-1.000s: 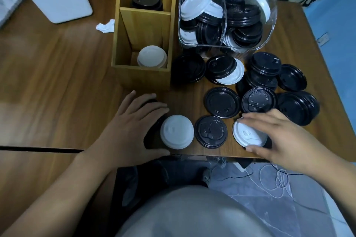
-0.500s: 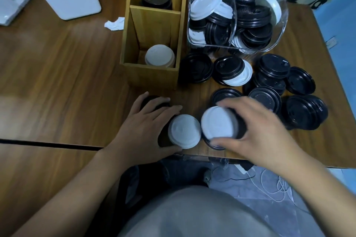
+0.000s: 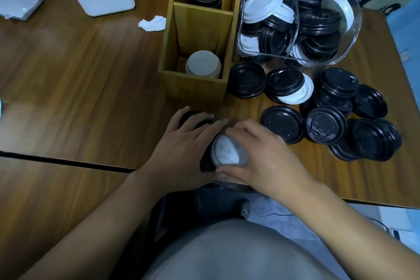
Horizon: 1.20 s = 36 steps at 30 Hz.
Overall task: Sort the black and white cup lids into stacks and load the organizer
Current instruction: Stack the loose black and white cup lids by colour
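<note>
Head view: round white plastic lid (image 3: 228, 152), dome up, before the bamboo organizer (image 3: 195, 85); right hand (image 3: 268, 159) grip clamps its rim; left hand (image 3: 181, 145) grip spread flat.

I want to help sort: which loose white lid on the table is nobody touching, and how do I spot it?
Start at the wooden organizer; just right of its front corner, before the clear bin, lie loose lids. The white lid peeks out from under a black lid, the only white among that black scatter.
</note>
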Tool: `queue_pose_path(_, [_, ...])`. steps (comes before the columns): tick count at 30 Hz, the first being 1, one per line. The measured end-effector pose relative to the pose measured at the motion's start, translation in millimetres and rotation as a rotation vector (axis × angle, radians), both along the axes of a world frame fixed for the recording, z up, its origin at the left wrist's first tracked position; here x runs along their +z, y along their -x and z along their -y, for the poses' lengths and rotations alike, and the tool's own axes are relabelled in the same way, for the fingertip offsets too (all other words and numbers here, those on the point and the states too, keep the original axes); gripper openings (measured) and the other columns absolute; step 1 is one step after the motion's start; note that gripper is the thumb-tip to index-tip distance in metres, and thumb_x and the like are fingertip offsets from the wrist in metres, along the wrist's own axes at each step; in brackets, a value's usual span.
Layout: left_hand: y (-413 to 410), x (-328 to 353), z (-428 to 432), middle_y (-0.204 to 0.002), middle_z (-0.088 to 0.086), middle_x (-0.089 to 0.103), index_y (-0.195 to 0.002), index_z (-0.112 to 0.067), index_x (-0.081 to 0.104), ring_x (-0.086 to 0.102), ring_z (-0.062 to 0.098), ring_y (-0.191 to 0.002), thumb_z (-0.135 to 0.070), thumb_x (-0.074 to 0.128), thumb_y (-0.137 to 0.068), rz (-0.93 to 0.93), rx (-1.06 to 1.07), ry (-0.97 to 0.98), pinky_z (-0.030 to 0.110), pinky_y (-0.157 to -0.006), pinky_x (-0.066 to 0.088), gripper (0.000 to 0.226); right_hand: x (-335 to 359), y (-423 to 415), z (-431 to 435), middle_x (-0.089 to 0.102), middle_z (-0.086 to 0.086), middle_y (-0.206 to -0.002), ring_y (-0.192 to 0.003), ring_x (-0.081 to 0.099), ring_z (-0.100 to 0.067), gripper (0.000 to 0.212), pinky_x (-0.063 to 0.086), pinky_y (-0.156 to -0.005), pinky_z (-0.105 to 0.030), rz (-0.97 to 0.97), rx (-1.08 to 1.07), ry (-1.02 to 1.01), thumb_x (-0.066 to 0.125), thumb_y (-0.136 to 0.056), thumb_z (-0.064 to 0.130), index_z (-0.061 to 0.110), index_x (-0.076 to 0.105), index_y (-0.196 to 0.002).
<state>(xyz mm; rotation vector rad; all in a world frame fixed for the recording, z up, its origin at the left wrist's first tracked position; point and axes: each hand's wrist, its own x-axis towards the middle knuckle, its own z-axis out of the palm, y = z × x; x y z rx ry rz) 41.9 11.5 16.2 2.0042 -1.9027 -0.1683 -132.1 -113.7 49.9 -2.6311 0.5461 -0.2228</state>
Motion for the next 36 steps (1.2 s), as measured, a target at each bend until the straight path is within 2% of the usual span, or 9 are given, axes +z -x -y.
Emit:
queue_pose_path(5, [-0.6, 2.8, 0.0, -0.141, -0.009, 0.058, -0.15, -0.02, 0.045, 0.04, 0.016, -0.143, -0.086, 0.055, -0.078, 0.012, 0.007, -0.021, 0.055, -0.121, 0.017, 0.098, 13.6, 3.8, 13.1, 0.059, 0.012, -0.118, -0.108, 0.061, -0.01, 0.063, 0.053, -0.093, -0.038, 0.091, -0.124, -0.133, 0.076, -0.071, 0.062, 0.029, 0.066, -0.123])
queue_pose_path(10, [-3.1, 7.2, 1.8, -0.146, -0.011, 0.053, -0.152, -0.021, 0.039, 0.034, 0.014, -0.146, -0.086, 0.052, -0.078, -0.011, 0.023, -0.049, 0.053, -0.124, 0.013, 0.099, 31.7, -2.9, 44.4, 0.073, 0.001, -0.106, -0.098, 0.071, -0.02, 0.04, 0.058, -0.085, -0.04, 0.344, -0.436, -0.751, 0.08, -0.08, 0.047, 0.026, 0.07, -0.113])
queue_pose_path(12, [-5.0, 7.9, 1.1, -0.147, -0.01, 0.052, -0.149, -0.022, 0.045, 0.033, 0.013, -0.148, -0.085, 0.054, -0.08, -0.026, 0.019, -0.017, 0.055, -0.123, 0.013, 0.094, 34.8, -4.1, 49.4, 0.073, -0.014, -0.108, -0.107, 0.068, -0.037, 0.038, 0.056, -0.096, -0.051, 0.361, -0.504, -0.965, 0.072, -0.088, 0.047, 0.02, 0.07, -0.116])
queue_pose_path(14, [-5.9, 10.5, 1.5, -0.142, -0.009, 0.057, -0.141, -0.022, 0.057, 0.038, 0.015, -0.145, -0.077, 0.06, -0.083, -0.035, 0.017, 0.073, 0.057, -0.122, 0.017, 0.079, 35.8, -4.8, 48.6, 0.072, -0.02, -0.109, -0.114, 0.066, -0.04, 0.044, 0.052, -0.102, -0.055, 0.408, -0.551, -1.158, 0.064, -0.089, 0.045, 0.013, 0.068, -0.119])
queue_pose_path(17, [-0.4, 22.3, 8.8, -0.122, -0.005, 0.068, -0.12, -0.02, 0.072, 0.058, 0.021, -0.124, -0.056, 0.067, -0.092, -0.088, 0.04, 0.271, 0.05, -0.11, 0.036, 0.047, 37.6, -8.0, 41.6, 0.069, -0.025, -0.119, -0.119, 0.063, -0.043, 0.047, 0.055, -0.098, -0.05, 0.478, -0.571, -1.349, 0.058, -0.089, 0.044, 0.009, 0.069, -0.119])
queue_pose_path(21, [21.4, 52.3, 27.1, -0.101, -0.007, 0.07, -0.109, -0.017, 0.076, 0.063, 0.014, -0.095, -0.043, 0.069, -0.093, -0.407, 0.071, 0.346, 0.037, -0.083, 0.05, 0.031, 37.6, -9.5, 28.8, 0.071, -0.02, -0.119, -0.11, 0.07, -0.033, 0.061, 0.061, -0.083, -0.039, 0.552, -0.516, -1.566, 0.053, -0.09, 0.047, 0.003, 0.059, -0.133])
queue_pose_path(24, [36.1, 69.0, 38.6, -0.089, -0.004, 0.068, -0.098, -0.012, 0.076, 0.063, 0.013, -0.081, -0.03, 0.077, -0.09, -0.604, 0.087, 0.364, 0.023, -0.071, 0.049, 0.02, 36.8, -8.4, 20.3, 0.073, -0.014, -0.109, -0.106, 0.07, -0.028, 0.059, 0.06, -0.085, -0.038, 0.599, -0.46, -1.625, 0.05, -0.093, 0.045, 0.004, 0.057, -0.134])
queue_pose_path(30, [36.5, 76.3, 40.1, -0.081, -0.003, 0.067, -0.088, -0.012, 0.074, 0.064, 0.017, -0.076, -0.017, 0.073, -0.093, -0.784, 0.075, 0.301, 0.026, -0.066, 0.048, 0.007, 35.4, -6.2, 16.9, 0.065, -0.022, -0.131, -0.128, 0.058, -0.04, 0.057, 0.049, -0.106, -0.053, 0.628, -0.459, -1.538, 0.051, -0.095, 0.043, 0.004, 0.056, -0.137])
queue_pose_path(36, [31.2, 68.9, 30.1, -0.077, 0.001, 0.07, -0.094, -0.011, 0.07, 0.068, 0.018, -0.068, -0.015, 0.064, -0.099, -0.918, 0.248, 0.358, 0.026, -0.058, 0.051, 0.009, 38.9, 0.8, 26.5, 0.072, -0.012, -0.118, -0.111, 0.068, -0.025, 0.047, 0.058, -0.091, -0.04, 0.681, -0.541, -1.341, 0.055, -0.091, 0.04, 0.006, 0.062, -0.124])
